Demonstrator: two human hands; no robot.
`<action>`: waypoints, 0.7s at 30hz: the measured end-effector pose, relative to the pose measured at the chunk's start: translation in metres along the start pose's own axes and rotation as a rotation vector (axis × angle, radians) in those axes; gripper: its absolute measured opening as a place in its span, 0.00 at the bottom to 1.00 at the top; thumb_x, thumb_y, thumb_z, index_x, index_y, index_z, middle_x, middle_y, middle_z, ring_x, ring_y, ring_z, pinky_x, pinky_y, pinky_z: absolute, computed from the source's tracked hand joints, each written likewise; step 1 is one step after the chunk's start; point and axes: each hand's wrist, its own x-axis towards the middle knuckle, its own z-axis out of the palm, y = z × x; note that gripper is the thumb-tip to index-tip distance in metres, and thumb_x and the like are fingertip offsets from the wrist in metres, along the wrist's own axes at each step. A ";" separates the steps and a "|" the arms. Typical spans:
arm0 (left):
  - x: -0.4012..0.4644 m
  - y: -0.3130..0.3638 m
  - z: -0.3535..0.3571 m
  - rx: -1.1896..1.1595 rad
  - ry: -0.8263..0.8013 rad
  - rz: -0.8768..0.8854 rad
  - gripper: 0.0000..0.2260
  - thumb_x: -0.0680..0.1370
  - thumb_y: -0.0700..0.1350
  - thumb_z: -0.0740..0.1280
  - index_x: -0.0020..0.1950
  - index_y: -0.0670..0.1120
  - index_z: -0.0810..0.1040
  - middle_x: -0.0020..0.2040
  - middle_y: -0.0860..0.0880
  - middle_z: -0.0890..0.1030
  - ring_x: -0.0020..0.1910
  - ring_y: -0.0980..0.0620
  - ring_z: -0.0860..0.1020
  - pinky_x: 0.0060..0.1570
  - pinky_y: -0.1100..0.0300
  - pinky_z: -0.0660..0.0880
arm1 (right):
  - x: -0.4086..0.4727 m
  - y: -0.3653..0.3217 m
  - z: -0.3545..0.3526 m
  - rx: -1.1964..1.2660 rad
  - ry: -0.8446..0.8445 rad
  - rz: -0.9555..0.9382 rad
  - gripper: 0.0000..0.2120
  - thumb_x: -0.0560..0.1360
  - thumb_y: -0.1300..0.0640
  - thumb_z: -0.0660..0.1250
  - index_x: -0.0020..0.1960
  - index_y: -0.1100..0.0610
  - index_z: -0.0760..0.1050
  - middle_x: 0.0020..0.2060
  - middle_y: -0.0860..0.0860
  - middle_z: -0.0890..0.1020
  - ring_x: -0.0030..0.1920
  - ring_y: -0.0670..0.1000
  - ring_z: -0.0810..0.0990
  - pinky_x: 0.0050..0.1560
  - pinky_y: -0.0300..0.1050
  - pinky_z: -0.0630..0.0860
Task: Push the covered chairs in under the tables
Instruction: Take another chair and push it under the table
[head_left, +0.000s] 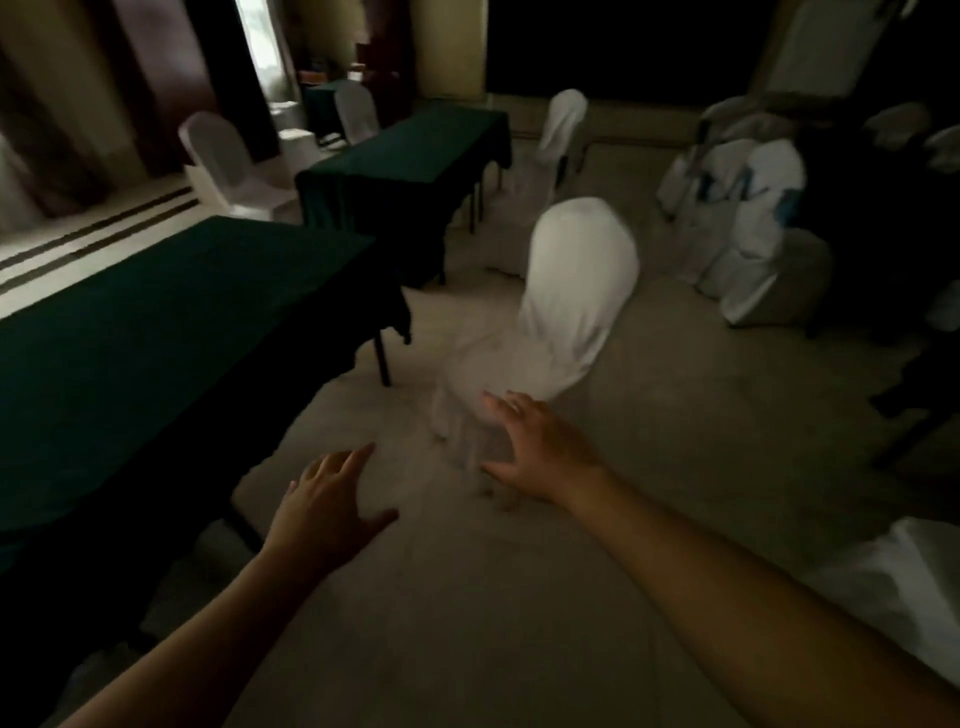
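Setting: a dim banquet room seen from head height, looking down and forward along an aisle of pale carpet (467, 597).

Left hand (324, 506): reaching forward, fingers spread wide, holding nothing, in front of open carpet just beside the near table's corner.

Right hand (537, 449): reaching further forward, fingers spread wide, holding nothing; it overlaps the lower skirt of the nearest chair cover in the picture, but whether it touches the cloth cannot be told through the blur.

Task's thing: a white covered chair (566, 301) stands ahead and slightly right of both hands, pulled out into the aisle, well clear of any tabletop.

Key relation: the chair's back is to the right and its seat points left, towards the gap between the near green-clothed table (171, 332) and the far green-clothed table (410, 150). The right hand is the nearer.

Judged next move: step closer, take the chair back, and steer it left.

Edges: the near table's dark leg (382, 358) and hanging cloth corner stand just left of the seat.

Open room: bare carpet lies behind the chair; a cluster of covered chairs (748, 228) crowds the right side. A second covered chair (561, 135) stands by the far table's end.
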 end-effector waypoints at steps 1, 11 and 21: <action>0.012 0.014 0.001 -0.023 0.002 0.009 0.42 0.67 0.69 0.66 0.76 0.56 0.56 0.72 0.49 0.67 0.69 0.46 0.66 0.64 0.47 0.69 | -0.001 0.016 -0.007 -0.003 0.011 0.013 0.43 0.69 0.38 0.70 0.77 0.45 0.52 0.72 0.56 0.63 0.68 0.59 0.65 0.62 0.55 0.70; 0.226 0.239 0.045 -0.084 0.032 0.278 0.40 0.65 0.70 0.66 0.73 0.58 0.59 0.68 0.49 0.71 0.64 0.45 0.70 0.58 0.47 0.73 | 0.011 0.259 -0.083 -0.009 0.105 0.265 0.43 0.66 0.35 0.68 0.75 0.42 0.51 0.70 0.53 0.66 0.66 0.58 0.66 0.60 0.55 0.71; 0.449 0.406 0.130 -0.231 0.017 0.407 0.39 0.66 0.68 0.69 0.73 0.54 0.63 0.70 0.48 0.70 0.67 0.44 0.68 0.62 0.47 0.70 | 0.108 0.478 -0.118 -0.037 0.114 0.397 0.39 0.67 0.33 0.66 0.72 0.44 0.57 0.68 0.48 0.67 0.66 0.52 0.66 0.59 0.52 0.72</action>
